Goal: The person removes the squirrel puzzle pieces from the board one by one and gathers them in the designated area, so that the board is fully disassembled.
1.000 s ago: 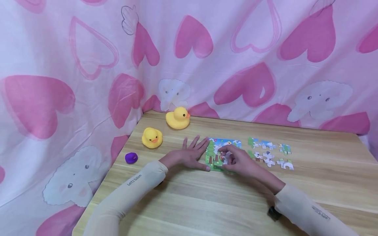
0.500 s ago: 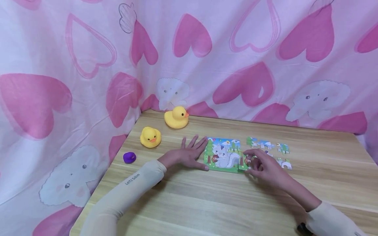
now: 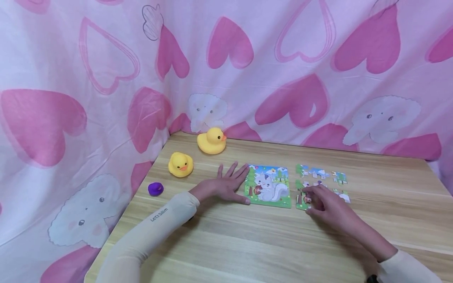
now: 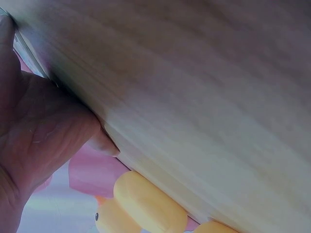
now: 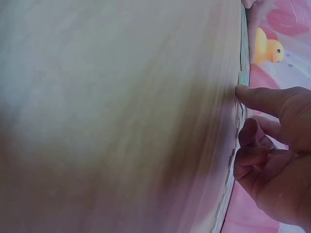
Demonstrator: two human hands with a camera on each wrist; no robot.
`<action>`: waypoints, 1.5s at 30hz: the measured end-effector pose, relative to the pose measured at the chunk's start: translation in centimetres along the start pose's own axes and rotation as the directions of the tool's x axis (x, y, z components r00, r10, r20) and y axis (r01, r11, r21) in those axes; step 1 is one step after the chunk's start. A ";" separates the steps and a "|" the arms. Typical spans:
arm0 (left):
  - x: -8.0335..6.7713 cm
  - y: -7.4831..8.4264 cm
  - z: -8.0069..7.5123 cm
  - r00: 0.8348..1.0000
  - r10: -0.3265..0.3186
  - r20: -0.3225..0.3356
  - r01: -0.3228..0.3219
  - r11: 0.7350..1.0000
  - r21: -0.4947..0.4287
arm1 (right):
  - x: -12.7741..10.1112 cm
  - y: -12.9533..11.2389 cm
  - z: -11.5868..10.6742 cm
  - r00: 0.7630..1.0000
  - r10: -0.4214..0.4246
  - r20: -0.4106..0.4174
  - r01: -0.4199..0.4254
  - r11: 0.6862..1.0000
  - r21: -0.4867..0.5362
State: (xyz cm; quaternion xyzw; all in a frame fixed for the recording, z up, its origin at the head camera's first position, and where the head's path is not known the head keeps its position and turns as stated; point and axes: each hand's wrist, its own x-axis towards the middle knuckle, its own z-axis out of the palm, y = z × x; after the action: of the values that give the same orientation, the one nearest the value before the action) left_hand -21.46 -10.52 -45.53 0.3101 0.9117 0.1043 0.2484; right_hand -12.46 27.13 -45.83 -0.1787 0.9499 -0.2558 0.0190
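A square picture board [image 3: 267, 184] with a grey squirrel lies flat on the table. My left hand [image 3: 228, 186] is spread beside it, fingertips and thumb at its left edge; in the left wrist view the same hand [image 4: 43, 126] presses on the wood. My right hand [image 3: 330, 204] pinches a jigsaw piece [image 3: 300, 201] with green grass and a brown trunk between thumb and fingertips. This piece is right of the board, low over the table at the near side of several other jigsaw pieces [image 3: 319, 173]. The right wrist view shows the thumb [image 5: 260, 98] at its edge.
Two yellow rubber ducks [image 3: 211, 140] and a small purple toy duck [image 3: 155, 189] stand at the left of the wooden table [image 3: 226, 243]. A pink curtain [image 3: 233, 86] with hearts hangs behind the table and along its left side.
My right hand has moved right, carrying the jigsaw piece from over the board to the near left of the other pieces. The squirrel picture is uncovered. My left hand keeps its place.
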 end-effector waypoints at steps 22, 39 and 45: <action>0.1 0.1 0.1 1.000 0.003 -0.003 -0.003 0.999 0.040 | 0.5 -1.6 -0.7 0.998 -0.044 0.038 0.047 0.996 -0.076; 0.0 0.1 -0.4 1.000 0.002 0.000 -0.002 0.999 0.034 | 4.4 -8.2 3.1 0.995 -0.077 0.071 0.081 0.995 -0.062; -0.2 0.3 -0.3 1.000 -0.003 0.003 0.003 1.000 0.027 | 4.6 -8.9 3.8 0.997 -0.057 0.051 0.062 0.993 -0.096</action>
State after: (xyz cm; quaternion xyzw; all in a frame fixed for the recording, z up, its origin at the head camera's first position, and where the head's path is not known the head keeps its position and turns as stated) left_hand -21.35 -10.42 -45.15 0.3123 0.9131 0.0910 0.2457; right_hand -13.34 16.58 -44.47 -0.2138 0.9547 -0.2053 0.0256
